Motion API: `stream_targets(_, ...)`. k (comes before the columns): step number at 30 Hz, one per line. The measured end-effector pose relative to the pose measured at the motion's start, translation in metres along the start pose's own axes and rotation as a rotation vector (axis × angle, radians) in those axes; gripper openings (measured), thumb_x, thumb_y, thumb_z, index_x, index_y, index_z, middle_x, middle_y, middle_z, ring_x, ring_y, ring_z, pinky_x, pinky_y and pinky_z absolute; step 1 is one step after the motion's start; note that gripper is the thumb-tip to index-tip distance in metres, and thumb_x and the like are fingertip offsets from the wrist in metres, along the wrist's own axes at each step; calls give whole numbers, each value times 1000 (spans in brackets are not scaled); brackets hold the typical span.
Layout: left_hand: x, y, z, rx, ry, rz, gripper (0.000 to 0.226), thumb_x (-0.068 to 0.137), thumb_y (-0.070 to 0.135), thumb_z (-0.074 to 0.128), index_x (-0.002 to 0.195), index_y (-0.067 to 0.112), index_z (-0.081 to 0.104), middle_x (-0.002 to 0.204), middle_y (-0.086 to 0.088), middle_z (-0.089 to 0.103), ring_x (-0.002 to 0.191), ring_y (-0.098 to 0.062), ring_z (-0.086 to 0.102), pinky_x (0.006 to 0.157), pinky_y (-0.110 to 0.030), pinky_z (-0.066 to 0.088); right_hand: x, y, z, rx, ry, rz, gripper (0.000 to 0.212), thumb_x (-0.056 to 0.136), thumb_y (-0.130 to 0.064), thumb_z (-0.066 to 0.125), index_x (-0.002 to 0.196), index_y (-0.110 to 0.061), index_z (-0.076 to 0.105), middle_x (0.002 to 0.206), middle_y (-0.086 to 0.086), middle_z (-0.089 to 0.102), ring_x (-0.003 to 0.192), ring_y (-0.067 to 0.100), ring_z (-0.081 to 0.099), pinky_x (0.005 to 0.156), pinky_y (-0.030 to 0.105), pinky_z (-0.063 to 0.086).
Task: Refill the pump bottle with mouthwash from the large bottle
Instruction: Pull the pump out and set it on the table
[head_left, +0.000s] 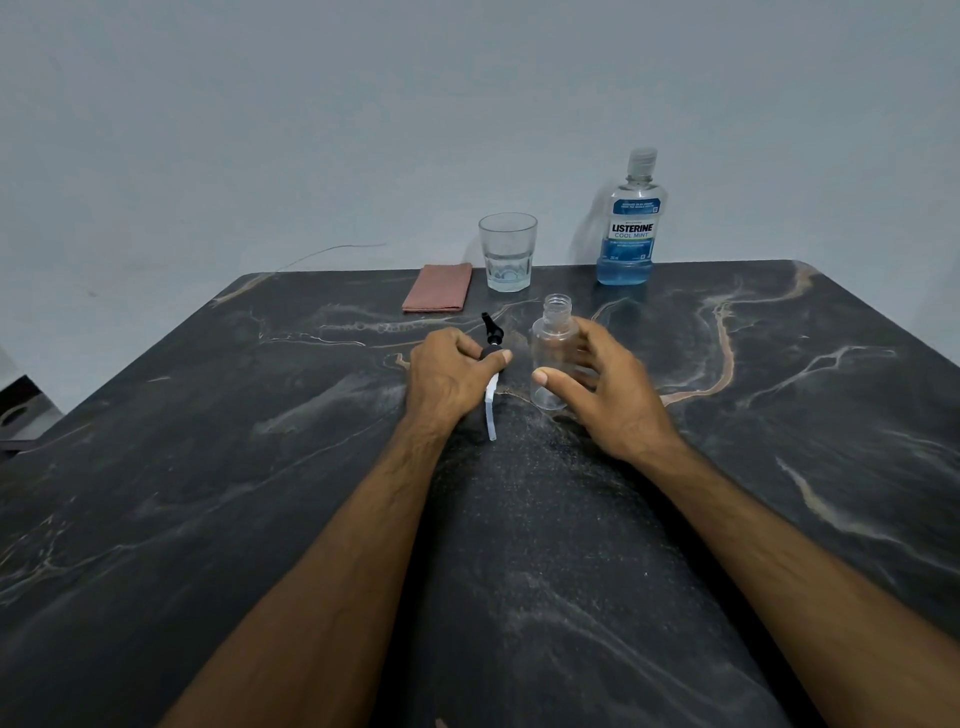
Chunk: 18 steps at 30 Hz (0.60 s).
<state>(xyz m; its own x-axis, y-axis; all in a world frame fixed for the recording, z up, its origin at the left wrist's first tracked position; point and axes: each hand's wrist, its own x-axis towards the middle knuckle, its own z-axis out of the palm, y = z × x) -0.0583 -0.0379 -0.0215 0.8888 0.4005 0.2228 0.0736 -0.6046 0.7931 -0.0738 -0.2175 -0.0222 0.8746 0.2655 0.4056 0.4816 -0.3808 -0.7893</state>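
the left hand (449, 371) has its fingers closed on the pump (492, 349), its tube touching the table (208, 467). the right hand (597, 384) cups the open, empty bottle (553, 345) loosely. best lay the pump aside. the mouthwash (629, 223), still capped, stands well behind, near a glass (508, 252) and cloth (438, 287).

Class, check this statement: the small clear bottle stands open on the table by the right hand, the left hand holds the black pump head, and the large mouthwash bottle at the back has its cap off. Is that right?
Not quite. The head view shows the large mouthwash bottle with its cap on. The rest holds: the small clear bottle stands open on the table by the right hand, and the left hand holds the black pump head.
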Motion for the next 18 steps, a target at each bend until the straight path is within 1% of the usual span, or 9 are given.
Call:
stream_targets(2, 1, -1, 0, 13, 0, -8, 30, 72, 44, 78, 76, 19, 63, 75, 9, 63, 76, -8, 61, 68, -27, 51, 0, 0, 0, -2, -1, 0, 58, 85, -32, 71, 137, -22, 46, 131, -7, 59, 118, 5, 55, 102, 33, 48)
stream_targets(4, 1, -1, -1, 22, 1, -12, 29, 72, 44, 78, 76, 19, 64, 75, 9, 63, 77, -10, 62, 71, -29, 52, 1, 0, 0, -8, -3, 2, 59, 85, -32, 70, 137, -21, 46, 132, -6, 59, 119, 6, 55, 102, 34, 48)
stream_targets(9, 0, -2, -3, 31, 16, -19, 31, 77, 46, 74, 79, 15, 69, 71, 9, 61, 75, -10, 59, 69, -26, 46, 1, 1, 1, -3, -9, 7, 61, 85, -33, 70, 139, -19, 44, 133, -3, 58, 121, 10, 54, 103, 38, 48)
stream_targets(12, -1, -2, -4, 38, 16, -4, 31, 79, 47, 71, 78, 16, 68, 66, 13, 55, 71, -7, 55, 68, -25, 43, 1, 2, 1, -5, -4, 5, 61, 86, -33, 70, 139, -20, 44, 133, -3, 58, 121, 10, 54, 103, 38, 48)
stream_targets(15, -2, -2, -5, 47, 4, 4, 29, 80, 46, 70, 82, 17, 67, 66, 14, 52, 72, -7, 53, 71, -27, 44, 1, 3, 1, -7, 3, 1, 59, 86, -34, 69, 138, -23, 44, 132, -6, 58, 119, 7, 54, 102, 35, 48)
stream_targets(18, -2, -3, -5, 44, 9, 0, 31, 80, 45, 71, 83, 14, 70, 66, 13, 54, 71, -6, 54, 71, -27, 46, 1, 4, 1, -8, 0, 7, 61, 85, -35, 69, 139, -21, 44, 132, -5, 58, 120, 8, 54, 102, 36, 48)
